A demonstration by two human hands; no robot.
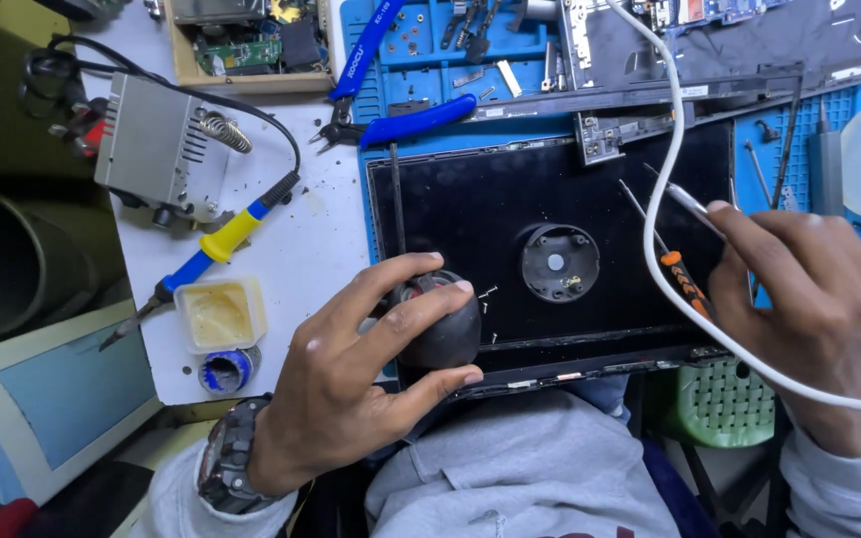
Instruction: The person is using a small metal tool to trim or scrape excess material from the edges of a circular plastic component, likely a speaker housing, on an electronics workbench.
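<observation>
My left hand (361, 384) grips a round dark dome-shaped part (440, 334) at the near left edge of a black flat panel (480, 204). A round grey ring-shaped part (560, 262) lies on the panel's middle, with a few tiny screws (485, 296) beside the dome. My right hand (814, 299) holds a thin metal tool (685, 199), like tweezers, its tip pointing up-left over the panel. An orange-handled screwdriver (680, 277) lies under that hand. A white cable (665, 179) loops across the panel and over my right wrist.
Blue-handled pliers (406, 125) lie on a blue work mat (430, 45) at the back. A soldering iron with yellow and blue handle (216, 249), its grey station (151, 139), a flux tub (219, 314) sit on the left. A green stool (724, 403) stands below.
</observation>
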